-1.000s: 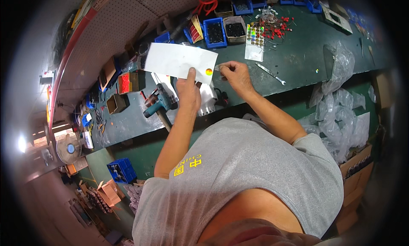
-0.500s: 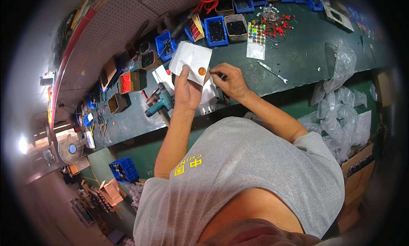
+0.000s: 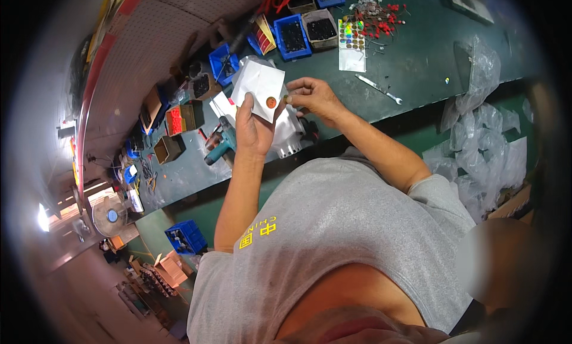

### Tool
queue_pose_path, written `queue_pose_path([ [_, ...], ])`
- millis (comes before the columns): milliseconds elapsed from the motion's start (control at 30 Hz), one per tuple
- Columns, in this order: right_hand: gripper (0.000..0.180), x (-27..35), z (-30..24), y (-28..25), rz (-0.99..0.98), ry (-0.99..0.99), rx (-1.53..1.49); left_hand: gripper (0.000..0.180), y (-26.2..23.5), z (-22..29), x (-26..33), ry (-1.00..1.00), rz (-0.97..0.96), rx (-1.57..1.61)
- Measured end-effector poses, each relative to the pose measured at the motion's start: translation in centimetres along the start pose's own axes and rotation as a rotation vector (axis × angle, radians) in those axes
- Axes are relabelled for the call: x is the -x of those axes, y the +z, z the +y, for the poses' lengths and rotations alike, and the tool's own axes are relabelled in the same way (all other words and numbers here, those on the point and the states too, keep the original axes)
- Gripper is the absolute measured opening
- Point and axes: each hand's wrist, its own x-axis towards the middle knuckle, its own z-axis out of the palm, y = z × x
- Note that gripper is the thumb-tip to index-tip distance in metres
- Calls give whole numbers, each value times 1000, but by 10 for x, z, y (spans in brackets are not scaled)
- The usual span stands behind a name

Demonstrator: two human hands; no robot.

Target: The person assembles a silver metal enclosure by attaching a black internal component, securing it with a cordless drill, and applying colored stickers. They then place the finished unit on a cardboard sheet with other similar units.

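A white sheet of paper (image 3: 260, 84) with a round orange sticker (image 3: 270, 102) near its lower corner is held in my left hand (image 3: 254, 132), thumb lying over its edge. Just right of the sheet, my right hand (image 3: 319, 102) pinches a small, dark gold round sticker (image 3: 286, 99) between thumb and fingertips; its details are too small to make out. Beneath both hands, partly covered, lies a silver-white metal part (image 3: 291, 142) on the bench. To its left rests a teal power drill (image 3: 220, 146).
On the green bench (image 3: 411, 64) lie a card of round shiny stickers (image 3: 351, 59), a wrench (image 3: 379, 89) and a heap of red-tipped wires (image 3: 381, 25). Blue bins (image 3: 292, 39) of small dark parts line the back. Clear plastic bags (image 3: 476, 147) hang at the right edge.
My right hand has its fingers spread more and shows the small round sticker at the tips, close to the paper. The whole view has shifted slightly; my left hand keeps the sheet.
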Motion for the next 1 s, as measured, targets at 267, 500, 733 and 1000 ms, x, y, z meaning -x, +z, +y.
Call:
queue_pose_path([
  [267,47,-32,41,-39,10,4,-33,49,-25,-10,-2,72,39,-130],
  [500,52,-76,150,-92,103,193,30,48,-68,3,42,46,256,-162],
  [733,50,-90,178,-81,46,268,-32,52,-71,-2,72,54,338,-184],
  [1000,51,-96,189,-81,17,246,-62,47,-76,-8,78,54,344,-251],
])
